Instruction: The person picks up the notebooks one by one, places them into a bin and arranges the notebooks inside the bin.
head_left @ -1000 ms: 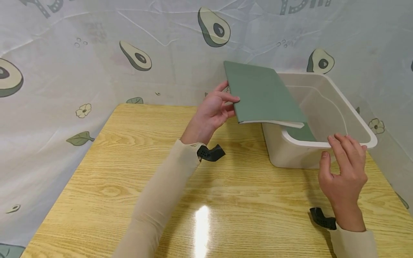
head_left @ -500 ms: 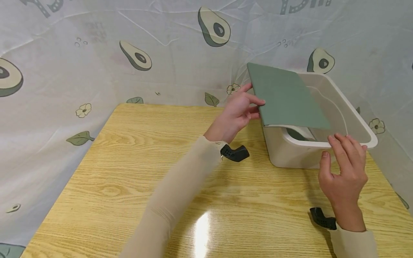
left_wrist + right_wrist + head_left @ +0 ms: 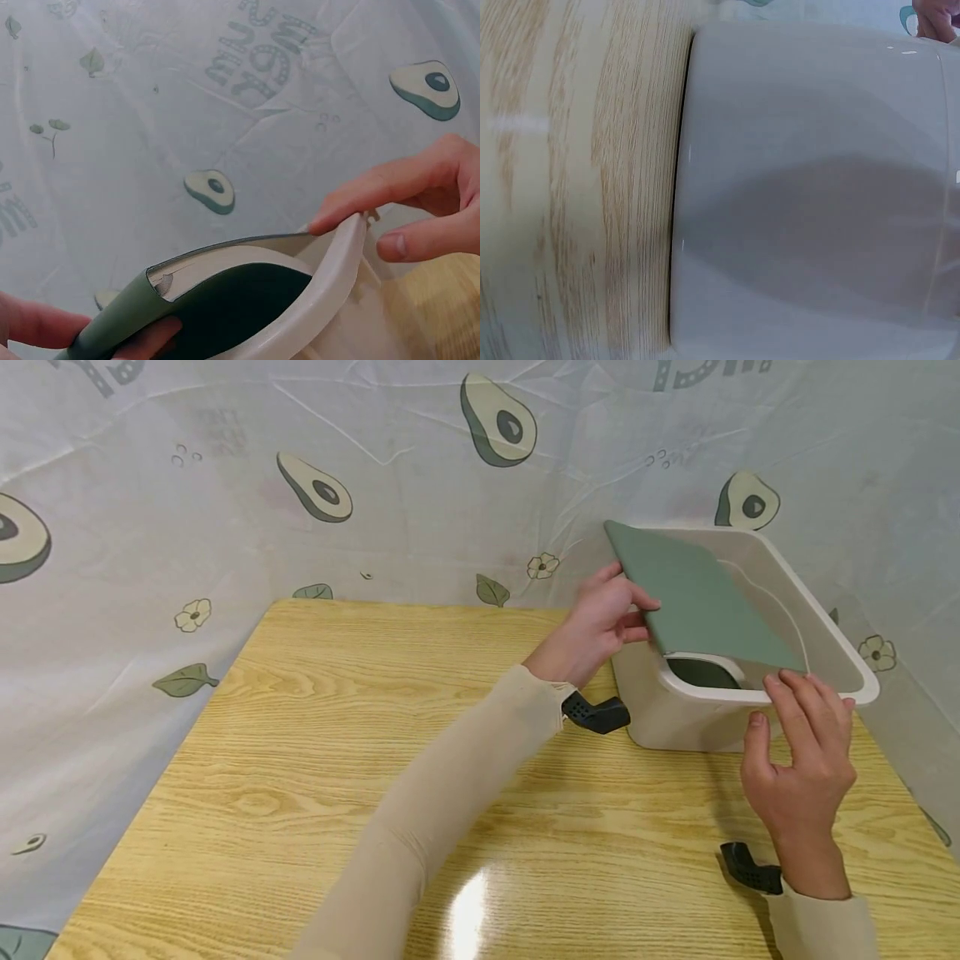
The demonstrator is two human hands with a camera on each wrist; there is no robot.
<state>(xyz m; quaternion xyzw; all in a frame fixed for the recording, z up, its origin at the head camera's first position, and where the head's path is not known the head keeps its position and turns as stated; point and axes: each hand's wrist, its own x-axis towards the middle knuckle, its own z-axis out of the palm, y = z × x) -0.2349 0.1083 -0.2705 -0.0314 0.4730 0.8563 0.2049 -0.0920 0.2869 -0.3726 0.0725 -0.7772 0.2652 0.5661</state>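
Observation:
A green hardcover book (image 3: 705, 593) lies tilted over the left part of a beige plastic bin (image 3: 693, 727), spine to the left. My left hand (image 3: 600, 618) grips the spine between thumb and fingers. In the left wrist view, cream pages (image 3: 232, 259) show under the upper cover, and a dark green surface (image 3: 240, 307) dips inside the bin rim. My right hand (image 3: 802, 752) holds the bin's front rim near its right corner, fingertips over the rim and thumb outside. Its index fingertip is right at the book's corner. The right wrist view shows mainly the bin's outer wall (image 3: 817, 187).
The bin stands at the back right of a wood-grain table (image 3: 300, 760). A whitish cloth (image 3: 405, 485) printed with avocados hangs behind and on both sides. A black wrist mount (image 3: 596, 714) sits at the left cuff, another wrist mount (image 3: 750, 868) at the right.
My left hand has moved right with the book, carrying it from beside the bin's left rim to over its opening. The book's free edge now reaches my right fingertips. The right hand has stayed put.

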